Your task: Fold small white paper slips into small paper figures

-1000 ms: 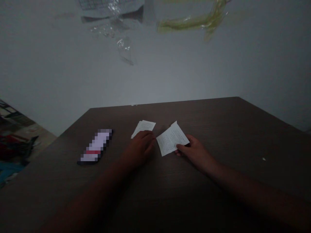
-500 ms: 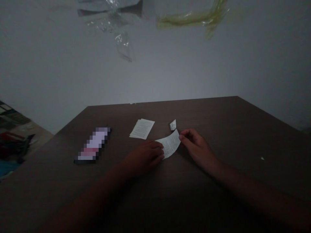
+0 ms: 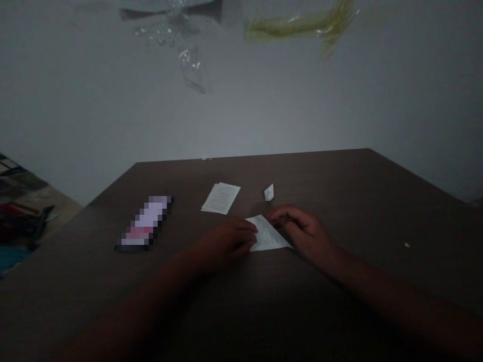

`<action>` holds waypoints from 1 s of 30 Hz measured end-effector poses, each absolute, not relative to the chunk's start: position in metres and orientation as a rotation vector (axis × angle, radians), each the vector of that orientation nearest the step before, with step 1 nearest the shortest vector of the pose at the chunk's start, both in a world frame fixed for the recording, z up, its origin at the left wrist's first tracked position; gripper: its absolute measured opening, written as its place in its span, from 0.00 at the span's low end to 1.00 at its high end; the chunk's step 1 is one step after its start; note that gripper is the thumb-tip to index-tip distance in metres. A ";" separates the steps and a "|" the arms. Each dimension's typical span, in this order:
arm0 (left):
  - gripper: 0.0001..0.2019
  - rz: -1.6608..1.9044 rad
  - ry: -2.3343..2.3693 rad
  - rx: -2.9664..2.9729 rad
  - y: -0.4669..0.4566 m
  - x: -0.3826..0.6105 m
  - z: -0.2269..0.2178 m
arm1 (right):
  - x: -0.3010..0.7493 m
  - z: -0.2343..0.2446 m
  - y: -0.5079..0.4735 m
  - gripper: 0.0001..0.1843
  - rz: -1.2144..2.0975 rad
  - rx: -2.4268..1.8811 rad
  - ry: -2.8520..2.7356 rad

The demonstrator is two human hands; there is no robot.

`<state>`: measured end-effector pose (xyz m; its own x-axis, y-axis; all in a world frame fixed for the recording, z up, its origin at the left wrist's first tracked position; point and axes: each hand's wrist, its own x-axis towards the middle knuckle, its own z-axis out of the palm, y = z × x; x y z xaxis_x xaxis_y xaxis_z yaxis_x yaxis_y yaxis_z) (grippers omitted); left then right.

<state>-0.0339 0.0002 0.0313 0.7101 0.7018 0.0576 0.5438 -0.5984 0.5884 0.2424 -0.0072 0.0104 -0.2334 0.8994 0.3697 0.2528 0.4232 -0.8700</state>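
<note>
A small sheet of printed paper [image 3: 267, 237] lies in front of me, its upper right edge running diagonally toward my right hand. My left hand [image 3: 228, 244] presses on its left side, fingertips curled over the print. At the slanted edge, the thumb and index finger of my right hand [image 3: 302, 229] are pinched together by the paper; the part between them is hidden. Just beyond sits a small folded piece of white paper [image 3: 269, 193]. To the left of it rests a short stack of printed sheets [image 3: 221, 198].
A phone [image 3: 145, 223] with a blurred screen lies at the left of the dark brown table [image 3: 320, 176]. A tiny white scrap [image 3: 406, 245] is on the right. The wall [image 3: 264, 110] behind carries strips of tape [image 3: 287, 29]. Items are on the floor at far left.
The paper's right side has gone from a raised curve to a diagonal edge. My right hand has shifted slightly left and down with its fingers at that edge. My left hand has barely moved.
</note>
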 end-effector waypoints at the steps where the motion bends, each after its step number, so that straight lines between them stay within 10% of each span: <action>1: 0.12 0.392 0.948 2.359 0.001 -0.034 0.031 | 0.243 0.012 -0.007 0.09 0.849 -0.994 -1.727; 30: 0.24 0.293 0.859 2.466 0.007 -0.041 0.017 | 0.254 -0.003 0.011 0.15 0.394 -0.511 -2.362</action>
<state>-0.0411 0.0069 0.0175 0.7770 0.6285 0.0351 0.5190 -0.6712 0.5293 0.2540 0.0106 -0.0034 -0.6922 0.4591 0.5569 0.2536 0.8771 -0.4078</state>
